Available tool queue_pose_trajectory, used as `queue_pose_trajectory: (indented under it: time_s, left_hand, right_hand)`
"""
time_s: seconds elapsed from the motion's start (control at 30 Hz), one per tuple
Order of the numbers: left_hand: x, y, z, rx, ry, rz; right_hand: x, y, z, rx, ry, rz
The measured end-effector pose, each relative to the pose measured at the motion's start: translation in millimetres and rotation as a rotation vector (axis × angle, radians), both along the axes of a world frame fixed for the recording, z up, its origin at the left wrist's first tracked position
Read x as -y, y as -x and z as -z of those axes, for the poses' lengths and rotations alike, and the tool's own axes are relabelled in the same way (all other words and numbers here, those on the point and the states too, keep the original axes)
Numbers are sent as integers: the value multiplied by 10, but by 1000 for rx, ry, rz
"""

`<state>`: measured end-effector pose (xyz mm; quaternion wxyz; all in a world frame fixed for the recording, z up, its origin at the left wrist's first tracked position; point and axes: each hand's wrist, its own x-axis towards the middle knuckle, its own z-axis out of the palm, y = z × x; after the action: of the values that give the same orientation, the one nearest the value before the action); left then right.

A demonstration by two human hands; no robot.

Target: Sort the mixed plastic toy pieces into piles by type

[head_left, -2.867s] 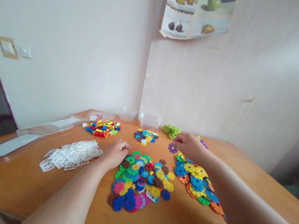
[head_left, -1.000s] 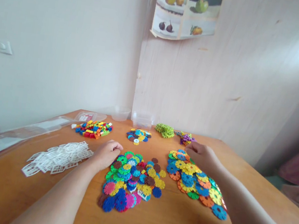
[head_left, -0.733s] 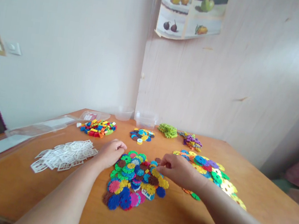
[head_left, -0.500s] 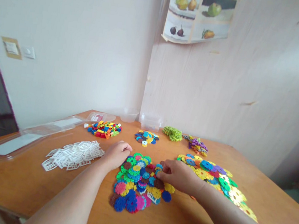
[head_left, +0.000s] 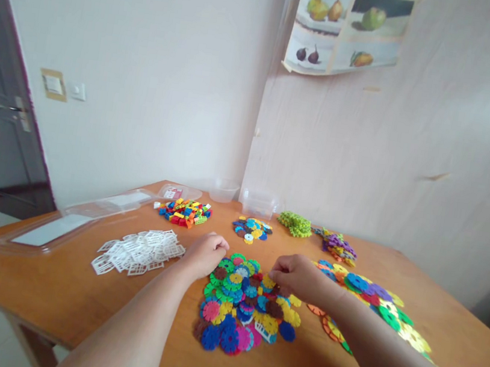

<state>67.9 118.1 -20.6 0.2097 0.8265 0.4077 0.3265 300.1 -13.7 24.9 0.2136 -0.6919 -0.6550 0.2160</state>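
Observation:
A mixed pile of notched plastic discs [head_left: 236, 292] in green, blue, yellow, pink and brown lies in front of me. My left hand [head_left: 207, 255] is closed in a loose fist at the pile's back left edge; whatever its fingers may hold is hidden. Over the pile's back right side is my right hand [head_left: 298, 274], thumb and fingers pinched together just by a yellow disc [head_left: 267, 281]. I cannot tell whether something is in that pinch. A small white lattice piece [head_left: 264, 332] lies among the discs near the front.
White lattice pieces [head_left: 139, 252] are heaped at left, larger discs [head_left: 356, 282] at right. Farther back sit coloured bricks [head_left: 184, 212], small discs [head_left: 251, 229], green pieces [head_left: 294, 224], purple pieces [head_left: 339, 246] and clear tubs [head_left: 224, 190]. Clear lids [head_left: 53, 229] line the left edge.
The view has swung left, so everything sits farther right in the picture. My right hand has risen a little from the pile, baring yellow and brown discs. My left hand stays closed beside it.

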Motion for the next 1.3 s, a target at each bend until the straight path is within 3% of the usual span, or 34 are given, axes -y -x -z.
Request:
queue_pose_trajectory:
  time_s: [0.2,0.33,0.53,0.63,0.77,0.93,1.1,1.3]
  left_hand:
    - [-12,-7,10,-17,-3,-4]
    - [-14,-6,16,-26,-11,-6]
    - [3,-3,-3,-36,-15,-5]
    - [5,-4,-9,-35,-20,2]
    - [-10,-6,-1,-24,-18,7]
    - [-33,-4,27,-11,-12,7]
    - [-25,-3,34,-8,-2,0]
    - [-2,-2,8,-16,1,-4]
  right_hand:
    - [-357,64,14,-457,147,102]
    - [-670,161,-46,-738,100,246]
    - [-768,226,-150,-805,-3,312]
    - [-668,138,-156,-663,-12,252]
    - [-544,-65,-197,-158,-38,117]
    - [-419,-249,-323,203,101,25]
    - [-392,-328,-305,385,254,-37]
    - [-430,-352,-234,438,269,-90]
